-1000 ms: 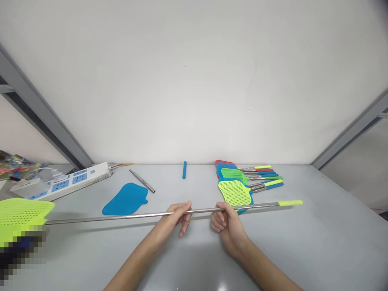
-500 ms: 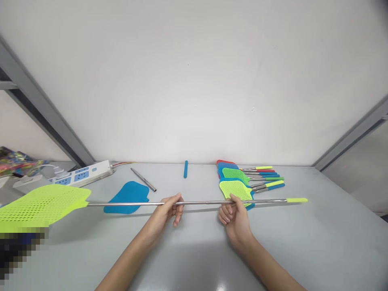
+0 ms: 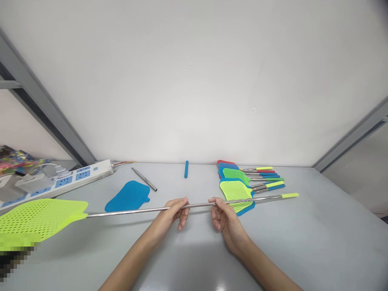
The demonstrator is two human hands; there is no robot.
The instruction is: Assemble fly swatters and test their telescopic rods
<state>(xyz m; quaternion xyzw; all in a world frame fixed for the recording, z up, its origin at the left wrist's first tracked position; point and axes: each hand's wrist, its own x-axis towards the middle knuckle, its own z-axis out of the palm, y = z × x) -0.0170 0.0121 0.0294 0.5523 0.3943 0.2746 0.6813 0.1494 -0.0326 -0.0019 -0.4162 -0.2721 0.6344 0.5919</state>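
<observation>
Between my two hands I hold a long yellow-green fly swatter with an extended metal telescopic rod. Its perforated head reaches to the left edge of the view, and its yellow grip lies at the right end. My left hand pinches the rod near the middle. My right hand pinches it a short way to the right, thumb on top. Beneath the rod on the left lies a loose blue swatter head. A separate metal rod and a blue grip sleeve rest farther back.
A pile of swatters in red, blue, green and yellow lies at the back right, handles to the right. At the left, a white power strip carries plugs. Colourful packets sit behind it. A white wall closes the back.
My hands have come closer together along the rod. The swatter has tilted, its head end lower and its grip end slightly higher and farther left.
</observation>
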